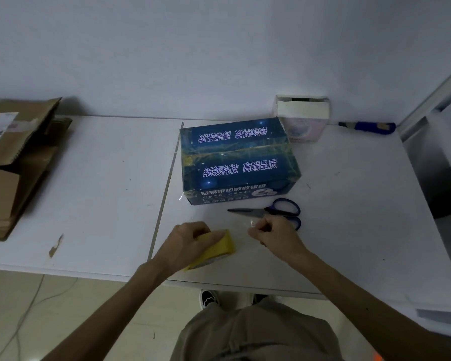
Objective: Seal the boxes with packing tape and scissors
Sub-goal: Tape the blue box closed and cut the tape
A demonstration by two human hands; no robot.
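A dark blue printed box (237,160) lies on the white table (102,191), flaps closed, with a yellowish tape strip along its top seam. Blue-handled scissors (276,211) lie shut just in front of it. My left hand (190,241) grips a yellow roll of packing tape (219,250) near the table's front edge. My right hand (274,231) pinches the free end of the clear tape, which stretches between roll and fingers a little above the table.
Brown cardboard boxes (13,162) are stacked at the far left. A small white and pink box (302,118) stands open at the back wall, with a blue-handled tool (370,126) to its right. A metal frame (432,157) borders the table's right side.
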